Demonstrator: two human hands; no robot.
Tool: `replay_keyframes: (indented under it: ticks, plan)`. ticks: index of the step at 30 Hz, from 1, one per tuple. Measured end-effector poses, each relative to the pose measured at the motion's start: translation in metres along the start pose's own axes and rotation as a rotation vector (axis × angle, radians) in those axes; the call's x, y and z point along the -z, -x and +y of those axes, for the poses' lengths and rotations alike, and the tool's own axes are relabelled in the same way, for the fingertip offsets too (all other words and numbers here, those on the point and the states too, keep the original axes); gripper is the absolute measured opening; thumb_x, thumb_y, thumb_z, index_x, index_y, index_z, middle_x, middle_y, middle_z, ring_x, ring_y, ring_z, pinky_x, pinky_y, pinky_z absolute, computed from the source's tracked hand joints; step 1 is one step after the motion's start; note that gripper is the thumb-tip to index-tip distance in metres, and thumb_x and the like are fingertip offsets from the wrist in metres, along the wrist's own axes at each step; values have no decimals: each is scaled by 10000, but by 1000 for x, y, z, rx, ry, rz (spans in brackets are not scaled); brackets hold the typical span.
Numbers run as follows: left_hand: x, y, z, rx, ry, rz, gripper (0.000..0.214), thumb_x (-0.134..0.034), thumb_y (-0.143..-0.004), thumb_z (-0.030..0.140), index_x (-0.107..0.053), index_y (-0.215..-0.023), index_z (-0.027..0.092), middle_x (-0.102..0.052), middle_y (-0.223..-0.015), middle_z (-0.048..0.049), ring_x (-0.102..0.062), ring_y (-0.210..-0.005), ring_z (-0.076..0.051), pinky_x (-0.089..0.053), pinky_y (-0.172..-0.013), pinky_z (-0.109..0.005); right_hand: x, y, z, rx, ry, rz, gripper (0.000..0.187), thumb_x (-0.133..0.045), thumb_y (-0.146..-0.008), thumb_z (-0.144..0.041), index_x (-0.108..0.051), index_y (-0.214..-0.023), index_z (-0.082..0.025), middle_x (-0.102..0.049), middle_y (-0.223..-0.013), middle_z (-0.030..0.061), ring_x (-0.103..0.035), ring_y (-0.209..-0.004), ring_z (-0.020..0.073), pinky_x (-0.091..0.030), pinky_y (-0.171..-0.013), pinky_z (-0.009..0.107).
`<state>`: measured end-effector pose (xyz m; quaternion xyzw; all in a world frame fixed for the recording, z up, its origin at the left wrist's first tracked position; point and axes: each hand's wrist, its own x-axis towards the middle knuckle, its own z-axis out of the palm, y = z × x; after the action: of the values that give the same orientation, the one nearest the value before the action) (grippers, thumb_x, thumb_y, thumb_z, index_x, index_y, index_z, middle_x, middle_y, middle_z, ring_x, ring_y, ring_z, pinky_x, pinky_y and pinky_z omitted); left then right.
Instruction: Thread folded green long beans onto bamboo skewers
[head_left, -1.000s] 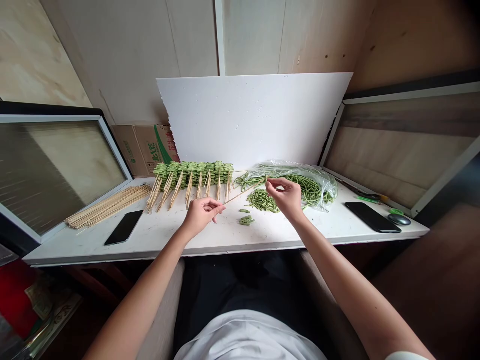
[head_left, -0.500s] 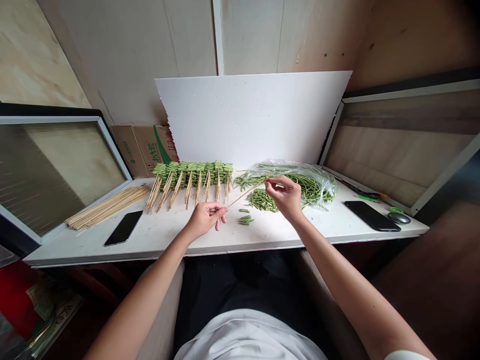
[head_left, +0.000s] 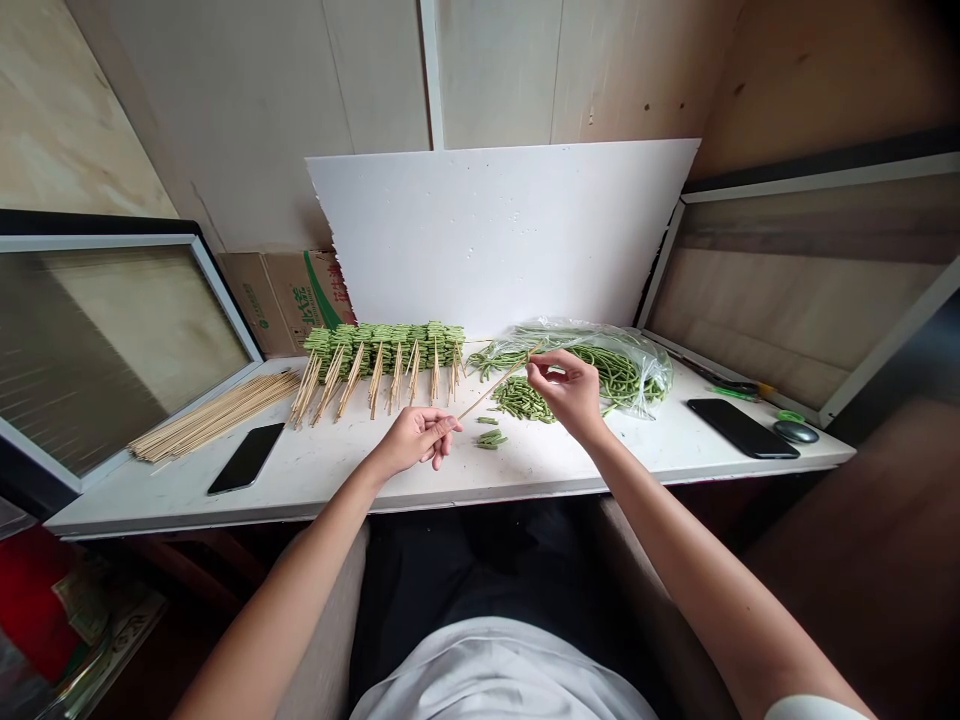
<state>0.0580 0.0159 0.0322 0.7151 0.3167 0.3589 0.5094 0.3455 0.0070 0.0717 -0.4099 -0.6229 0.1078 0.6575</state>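
Observation:
My left hand (head_left: 414, 437) pinches the near end of a thin bamboo skewer (head_left: 486, 391) that slants up to the right. At the skewer's far tip, my right hand (head_left: 570, 392) is closed on a small green bean piece, just over a heap of cut bean pieces (head_left: 519, 398). A few loose bean pieces (head_left: 490, 438) lie on the white table (head_left: 315, 475) between my hands. Behind them is a clear plastic bag of long green beans (head_left: 622, 368).
A row of finished bean skewers (head_left: 382, 358) lies at the back left. A pile of bare skewers (head_left: 214, 412) and a black phone (head_left: 246, 457) lie further left. Another phone (head_left: 742, 428), scissors (head_left: 731, 387) and a small dark round object (head_left: 796, 431) are on the right. A white foam board (head_left: 495, 235) leans behind.
My left hand has slid slightly right and toward me along the skewer. My right hand has stayed at the tip, shifting a little left.

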Motion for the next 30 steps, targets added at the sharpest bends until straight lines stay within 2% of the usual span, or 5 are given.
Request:
replay_keyframes:
  ticks: [4,6,8,17,30]
  plan:
    - [3,-3,-1,-27,-74,175,484,-841,-850,513,-753,-1083,98,-779,-830,-114,-689,-538,-143,-465,-432,-214,-2,-1,-1,-125,13,59,248,-795,-810,-387,-838,-920,-169,-795,-845,96,-716,-713,211,-623,-637,333]
    - [3,-2,1,-63,-109,269,461,-873,-812,510,-759,-984,98,-778,-810,-114,-700,-549,-156,-522,-470,-237,-4,-1,-2,-179,16,76,277,-809,-794,-399,-840,-922,-155,-795,-821,104,-716,-690,218,-604,-612,333]
    - [2,0,4,-85,-145,289,441,-845,-834,534,-752,-882,106,-761,-747,-99,-708,-550,-166,-563,-504,-255,-5,-1,-1,-214,-18,79,303,-828,-779,-418,-840,-928,-155,-795,-814,104,-717,-685,222,-598,-604,337]
    - [-6,3,7,-91,-137,126,428,-736,-940,536,-735,-865,115,-753,-708,-80,-739,-569,-176,-551,-508,-233,-5,-8,12,-385,-471,20,357,-958,-621,-445,-812,-860,-223,-755,-799,29,-625,-650,152,-567,-655,327]
    - [1,5,13,-2,78,-81,453,-701,-965,555,-714,-932,103,-717,-645,-50,-714,-517,-165,-491,-486,-216,2,-11,8,-465,-666,-101,309,-981,-571,-383,-774,-750,-239,-660,-722,-11,-565,-661,117,-499,-579,240]
